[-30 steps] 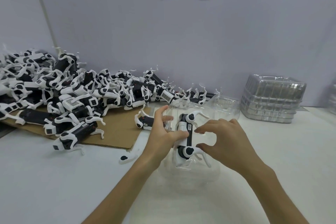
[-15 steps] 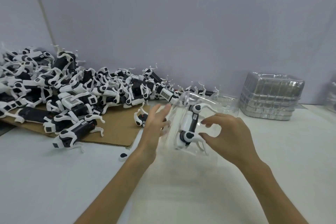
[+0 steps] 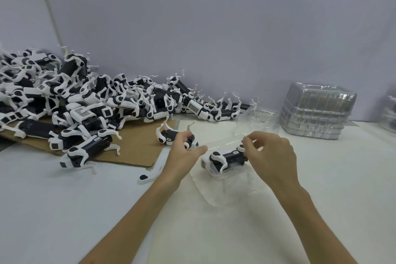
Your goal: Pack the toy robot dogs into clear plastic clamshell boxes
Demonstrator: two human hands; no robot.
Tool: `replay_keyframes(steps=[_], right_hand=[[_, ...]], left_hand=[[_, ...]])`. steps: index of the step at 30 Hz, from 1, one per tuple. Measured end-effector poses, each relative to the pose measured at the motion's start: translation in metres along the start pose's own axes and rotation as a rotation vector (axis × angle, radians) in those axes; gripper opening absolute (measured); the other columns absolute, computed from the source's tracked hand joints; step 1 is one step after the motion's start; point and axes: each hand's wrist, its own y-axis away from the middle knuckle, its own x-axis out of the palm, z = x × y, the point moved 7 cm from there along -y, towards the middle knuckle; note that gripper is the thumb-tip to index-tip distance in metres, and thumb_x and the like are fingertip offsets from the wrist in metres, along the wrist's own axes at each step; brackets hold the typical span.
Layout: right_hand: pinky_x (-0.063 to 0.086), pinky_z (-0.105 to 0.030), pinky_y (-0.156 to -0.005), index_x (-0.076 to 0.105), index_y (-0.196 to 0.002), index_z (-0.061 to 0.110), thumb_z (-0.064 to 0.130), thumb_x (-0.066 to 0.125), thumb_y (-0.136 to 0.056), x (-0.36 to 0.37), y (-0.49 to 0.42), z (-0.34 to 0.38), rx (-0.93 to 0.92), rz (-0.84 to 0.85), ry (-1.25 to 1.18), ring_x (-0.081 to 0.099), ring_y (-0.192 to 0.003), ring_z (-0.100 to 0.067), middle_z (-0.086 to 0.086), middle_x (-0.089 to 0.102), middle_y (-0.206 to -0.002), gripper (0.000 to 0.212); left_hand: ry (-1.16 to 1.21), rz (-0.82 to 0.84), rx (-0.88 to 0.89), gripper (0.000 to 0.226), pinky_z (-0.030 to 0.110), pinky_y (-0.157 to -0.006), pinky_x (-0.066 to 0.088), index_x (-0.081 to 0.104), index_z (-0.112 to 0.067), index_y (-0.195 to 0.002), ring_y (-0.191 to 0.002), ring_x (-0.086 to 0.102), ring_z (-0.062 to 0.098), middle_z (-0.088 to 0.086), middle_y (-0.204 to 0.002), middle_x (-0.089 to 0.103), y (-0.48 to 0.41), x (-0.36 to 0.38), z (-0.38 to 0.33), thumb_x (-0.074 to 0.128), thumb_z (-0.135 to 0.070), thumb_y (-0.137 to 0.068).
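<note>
A black-and-white toy robot dog lies on its side inside a clear clamshell box on the white table, in the middle of the view. My right hand pinches thumb and forefinger on the box's raised lid edge, just above the dog's rear. My left hand is at the box's left side, fingers loosely apart and thumb touching the lid's corner. Another dog lies just behind my left hand, partly hidden by its fingers.
A big pile of toy dogs covers a cardboard sheet at the left. A stack of empty clamshells stands at the back right, with one open clamshell beside it. A loose white leg piece lies near my left wrist.
The box with the dog was held tilted up off the table; now it lies flat with the dog turned sideways. My left hand has slid off its side to the corner.
</note>
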Motion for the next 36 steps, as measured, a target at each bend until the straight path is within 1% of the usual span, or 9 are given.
replay_keyframes(steps=[3,6,10,16,18,21,26,32,36], right_hand=[[0.048,-0.023,-0.076,0.075,-0.085,0.037,0.023,0.069,-0.088,-0.002,-0.001,0.009,-0.165,0.034,-0.192,0.064,-0.083,0.001,0.029,0.071,-0.089,0.016],[0.038,-0.025,-0.105,0.073,-0.115,0.037,0.033,0.067,-0.093,0.02,0.003,0.013,-0.283,0.336,-0.127,0.05,-0.123,0.004,0.024,0.064,-0.128,0.023],[0.039,-0.03,-0.096,0.06,-0.126,0.037,0.058,0.03,-0.101,0.051,0.019,0.007,-0.291,0.631,0.232,0.032,-0.133,-0.005,0.017,0.057,-0.124,0.044],[0.034,-0.036,-0.095,0.058,-0.126,0.03,0.054,0.023,-0.104,0.055,0.022,0.009,-0.164,0.48,0.378,0.034,-0.141,-0.021,0.008,0.057,-0.134,0.048],[0.03,-0.038,-0.109,0.048,-0.142,0.03,0.051,0.024,-0.105,0.051,0.021,0.011,-0.131,0.4,0.33,0.028,-0.147,-0.023,0.004,0.048,-0.15,0.049],[0.008,-0.039,-0.124,0.034,-0.155,0.029,0.049,0.017,-0.105,0.054,0.023,0.019,-0.209,0.414,0.285,0.012,-0.155,-0.017,0.006,0.022,-0.166,0.057],[0.036,-0.039,-0.105,0.052,-0.133,0.024,0.052,0.019,-0.106,0.065,0.028,0.017,-0.187,0.569,0.353,0.032,-0.148,-0.018,0.005,0.017,-0.168,0.051],[0.039,-0.046,-0.107,0.051,-0.139,0.03,0.074,0.019,-0.096,0.062,0.027,0.015,-0.147,0.521,0.365,0.028,-0.15,-0.016,0.006,0.017,-0.168,0.07],[0.044,-0.035,-0.086,0.064,-0.12,0.028,0.066,0.044,-0.093,0.049,0.019,0.005,-0.062,0.442,0.348,0.052,-0.131,-0.017,0.009,0.032,-0.162,0.051]], left_hand=[[-0.07,-0.089,0.027,0.043,0.03,-0.087,0.042,0.052,-0.027,-0.122,-0.106,0.054,0.017,0.0,-0.119,0.052,-0.001,-0.004,0.003,0.075,-0.02,-0.086],[-0.054,-0.096,0.02,0.035,0.043,-0.086,0.052,0.055,-0.024,-0.115,-0.09,0.056,0.017,0.001,-0.104,0.053,0.0,-0.003,0.004,0.074,-0.018,-0.087],[0.029,-0.09,0.007,0.027,0.048,-0.092,0.056,0.058,-0.016,-0.117,-0.092,0.06,0.016,0.001,-0.102,0.059,0.001,-0.002,0.005,0.07,-0.018,-0.093],[0.072,-0.028,-0.049,0.027,0.039,-0.1,0.048,0.058,-0.019,-0.119,-0.106,0.057,0.015,-0.001,-0.117,0.058,0.004,0.009,0.008,0.067,-0.019,-0.094],[0.034,0.024,-0.056,0.025,0.039,-0.099,0.049,0.059,-0.023,-0.119,-0.109,0.058,0.015,-0.004,-0.119,0.058,0.007,0.015,0.01,0.066,-0.023,-0.095],[0.017,0.117,-0.052,0.022,0.036,-0.091,0.052,0.06,-0.028,-0.119,-0.109,0.063,0.013,-0.006,-0.119,0.063,0.011,0.025,0.012,0.063,-0.028,-0.097],[0.0,0.168,-0.034,0.024,0.032,-0.086,0.053,0.06,-0.03,-0.123,-0.108,0.065,0.011,-0.007,-0.12,0.066,0.012,0.03,0.01,0.058,-0.027,-0.1],[-0.006,0.212,-0.07,0.032,0.026,-0.086,0.05,0.059,-0.03,-0.132,-0.104,0.067,0.012,-0.009,-0.121,0.065,0.015,0.035,0.011,0.054,-0.027,-0.101],[-0.009,0.211,-0.08,0.032,0.023,-0.085,0.049,0.058,-0.029,-0.135,-0.101,0.067,0.008,-0.013,-0.126,0.06,0.016,0.037,0.011,0.049,-0.029,-0.104]])
